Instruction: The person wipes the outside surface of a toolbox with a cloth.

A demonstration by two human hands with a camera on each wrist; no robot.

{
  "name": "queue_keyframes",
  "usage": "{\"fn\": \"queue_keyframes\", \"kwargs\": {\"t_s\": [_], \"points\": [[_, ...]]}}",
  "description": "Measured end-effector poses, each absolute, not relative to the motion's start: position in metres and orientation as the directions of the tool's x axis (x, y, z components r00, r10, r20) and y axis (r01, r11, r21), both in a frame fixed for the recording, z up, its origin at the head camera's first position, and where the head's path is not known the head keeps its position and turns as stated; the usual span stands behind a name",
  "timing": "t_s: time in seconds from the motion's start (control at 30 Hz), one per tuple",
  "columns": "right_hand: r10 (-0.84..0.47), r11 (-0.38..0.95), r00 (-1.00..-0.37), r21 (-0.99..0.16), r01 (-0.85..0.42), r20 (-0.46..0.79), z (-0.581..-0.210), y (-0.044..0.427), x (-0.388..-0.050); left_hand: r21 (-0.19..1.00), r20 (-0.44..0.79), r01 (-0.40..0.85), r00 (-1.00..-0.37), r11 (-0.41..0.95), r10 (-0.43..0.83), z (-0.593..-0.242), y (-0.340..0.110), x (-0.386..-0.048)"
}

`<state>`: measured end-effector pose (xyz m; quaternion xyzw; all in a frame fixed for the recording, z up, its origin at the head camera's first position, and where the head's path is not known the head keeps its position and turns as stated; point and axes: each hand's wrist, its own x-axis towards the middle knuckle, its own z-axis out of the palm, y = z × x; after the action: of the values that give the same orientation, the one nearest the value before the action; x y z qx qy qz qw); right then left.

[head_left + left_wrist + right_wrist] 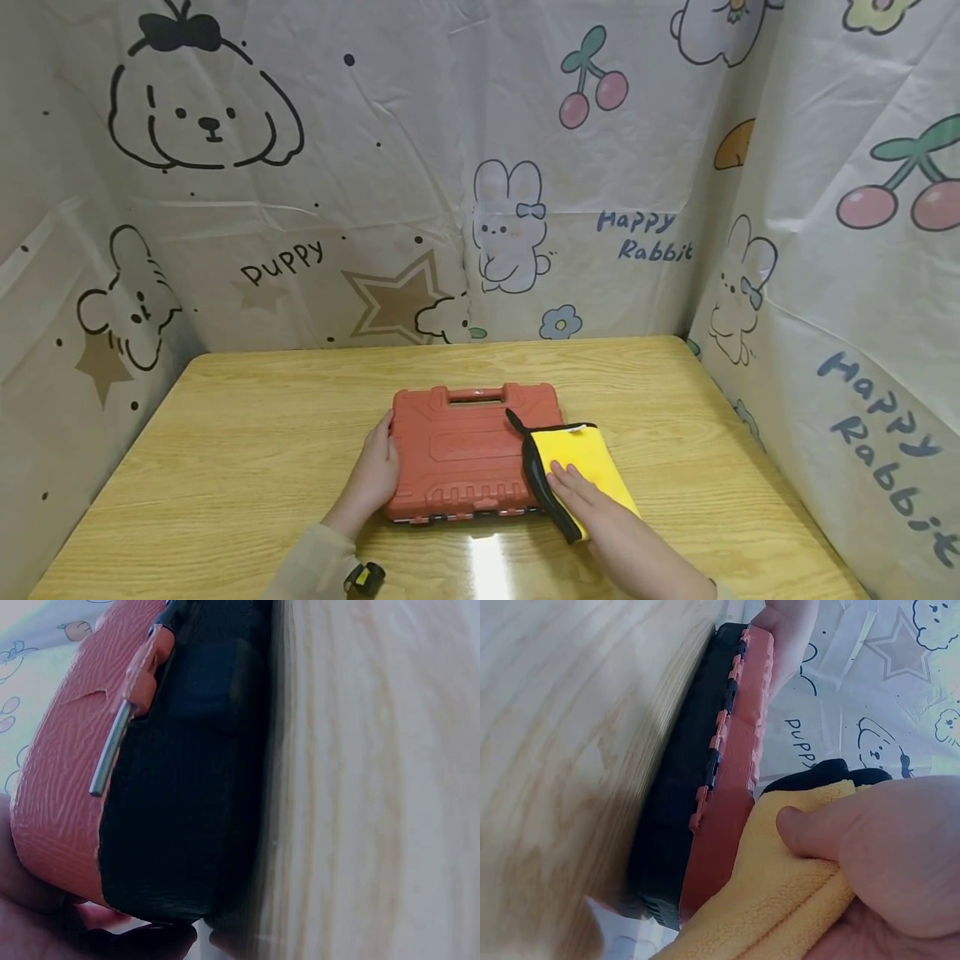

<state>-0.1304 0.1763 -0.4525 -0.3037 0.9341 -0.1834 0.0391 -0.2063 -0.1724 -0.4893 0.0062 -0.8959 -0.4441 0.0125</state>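
A red plastic carrying case (457, 450) with a black lower half lies flat on the table, its handle at the far side and its latches at the near side. My left hand (378, 471) grips its left end; the fingers curl round the corner in the left wrist view. Over the right part of the case lies a yellow cloth (600, 454) with black edging and a black loop. My right hand (600, 512) rests on that cloth with its visible fingers straight, and one fingertip presses into the plush in the right wrist view.
The wood-grain table (262, 450) carries the case. A white printed curtain (375, 192) closes off the back and both sides. Near the left sleeve sits a small black device (365, 578).
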Motion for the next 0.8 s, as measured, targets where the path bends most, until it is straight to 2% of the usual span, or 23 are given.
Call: {"fn": "queue_keyframes", "kwargs": {"t_s": [0.23,0.43,0.67,0.8], "points": [[-0.587,0.742,-0.807,-0.353,-0.569,0.065,-0.4541,0.1756,-0.1282,0.796,0.020,0.004,-1.000,0.605,-0.020,-0.4875,-0.1721,-0.2055],[-0.578,0.742,-0.816,-0.392,-0.543,0.037,-0.4522,0.1756,-0.1271,0.797,0.010,-0.003,-1.000,0.604,-0.018,-0.4886,-0.1727,-0.2067],[-0.582,0.748,-0.812,-0.366,-0.553,0.039,-0.4490,0.1757,-0.1257,0.801,0.010,-0.005,-1.000,0.598,-0.021,-0.4897,-0.1728,-0.2068],[-0.553,0.767,-0.833,-0.389,-0.510,0.002,-0.4443,0.1748,-0.1253,0.797,0.023,0.008,-1.000,0.603,-0.018,-0.4892,-0.1727,-0.2067]]}}
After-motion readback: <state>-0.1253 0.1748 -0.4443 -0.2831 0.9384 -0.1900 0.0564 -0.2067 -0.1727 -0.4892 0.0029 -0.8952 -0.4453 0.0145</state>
